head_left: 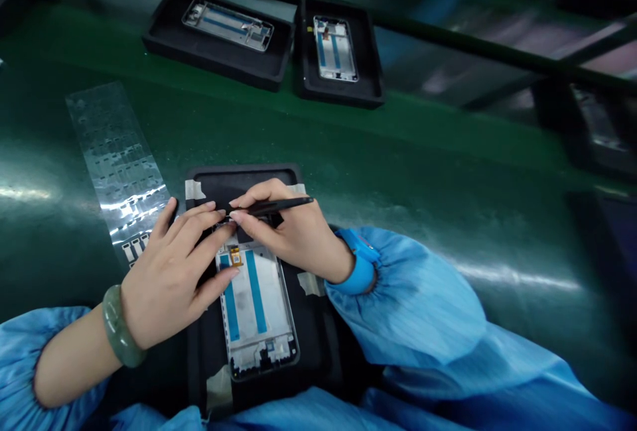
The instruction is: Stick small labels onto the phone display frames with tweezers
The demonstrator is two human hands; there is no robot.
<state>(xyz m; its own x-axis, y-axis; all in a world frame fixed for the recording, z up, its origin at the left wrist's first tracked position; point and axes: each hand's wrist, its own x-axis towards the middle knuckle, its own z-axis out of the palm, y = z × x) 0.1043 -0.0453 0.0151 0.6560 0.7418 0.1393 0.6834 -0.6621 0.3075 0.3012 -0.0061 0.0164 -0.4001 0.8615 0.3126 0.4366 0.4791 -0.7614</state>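
Observation:
A phone frame (261, 305) with a silver inside and two blue strips lies in a black tray (318, 331) in front of me. My left hand (174, 272) rests over its upper left edge, fingers spread and stretched out, the thumb on the inner plate near a small gold flex cable (235, 256). Pinched in the fingers of my right hand (293, 232) are black tweezers (286, 205), their rear end pointing right. Their tips are at the frame's top edge, close to my left fingertips; the exact contact point is hidden by the fingers.
A clear sheet (117, 159) with rows of small stickers lies left of the tray, partly under my left hand. Two black trays (213, 60) (371, 83) at the back each hold a phone frame. More dark trays (587, 126) stand at the right on the green bench (448, 199).

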